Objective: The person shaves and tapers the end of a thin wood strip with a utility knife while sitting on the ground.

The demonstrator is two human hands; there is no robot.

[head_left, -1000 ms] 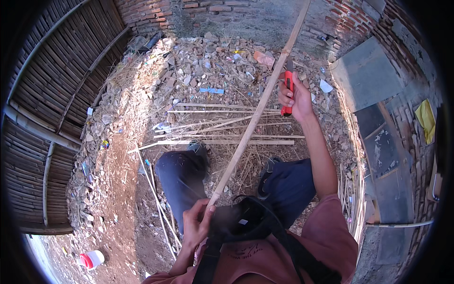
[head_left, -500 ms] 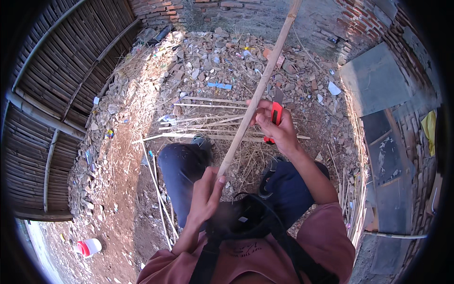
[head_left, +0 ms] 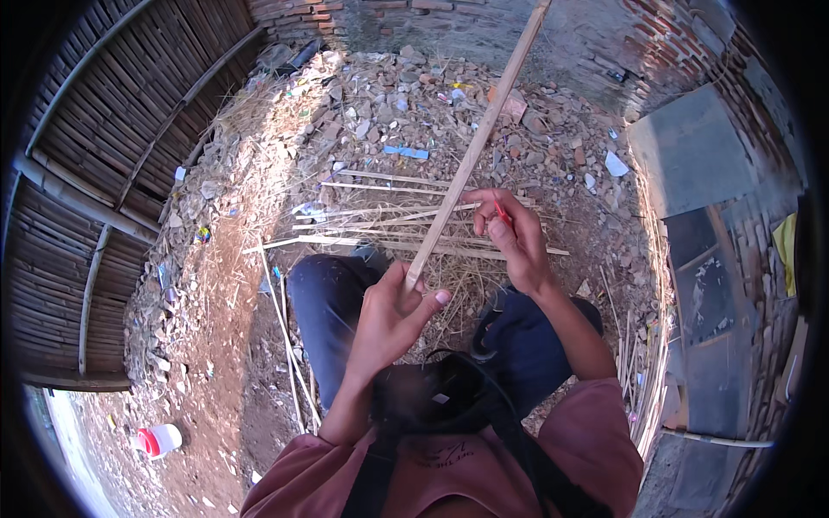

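Observation:
A long, flat, light-brown bamboo strip slants from my lap up toward the brick wall. Its lower end rests in my left hand, whose fingers curl round it while the thumb stands away. My right hand is closed on a red utility knife, just right of the strip. Most of the knife is hidden by the fingers, and I cannot make out its blade. Beyond my knees, several thin pale strips lie across the ground on loose straw-like shavings.
Rubble covers the ground before a brick wall. A bamboo slat wall stands left; dark panels lean right. More strips lie beside my left leg. A red-lidded container sits at lower left.
My left thumb has lifted off the strip, and that hand has moved slightly up and right. My right hand has turned, so the knife, plainly seen before, is now mostly hidden.

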